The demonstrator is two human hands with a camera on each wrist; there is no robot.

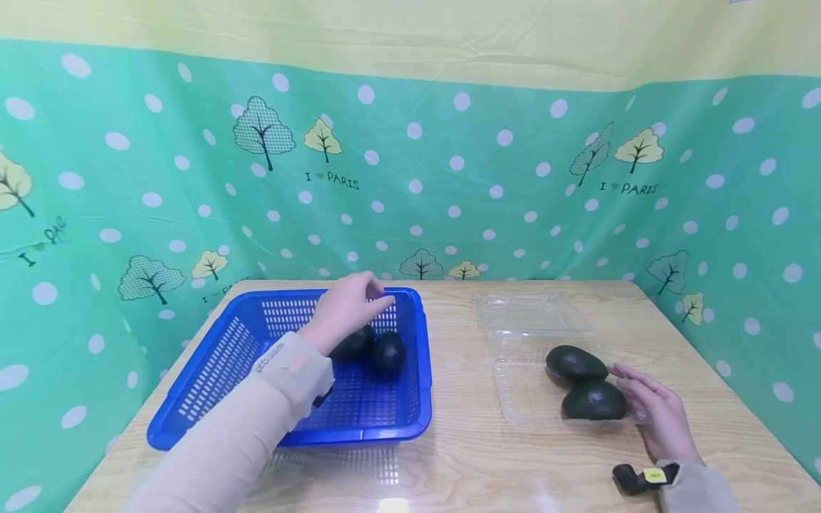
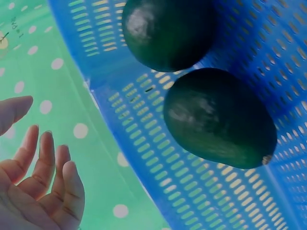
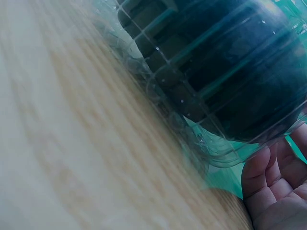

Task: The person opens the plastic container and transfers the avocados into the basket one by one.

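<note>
My left hand (image 1: 349,306) is over the far right part of a blue plastic basket (image 1: 420,420), its fingers loosely bent with nothing in them. Two dark green avocados lie in the basket; one avocado (image 1: 388,353) shows whole in the head view, and the other avocado (image 1: 353,345) is partly behind my wrist. On the right, a clear plastic clamshell box (image 1: 522,406) stands with its lid folded back, holding a far avocado (image 1: 576,363) and a near avocado (image 1: 594,400). My right hand (image 1: 657,410) rests against the box's right side, fingers relaxed along the wall.
The box's clear lid (image 1: 532,313) lies toward the back of the wooden table (image 1: 458,456). Behind and on both sides hangs a green dotted curtain (image 1: 436,192) with printed trees. Bare tabletop separates the basket from the box.
</note>
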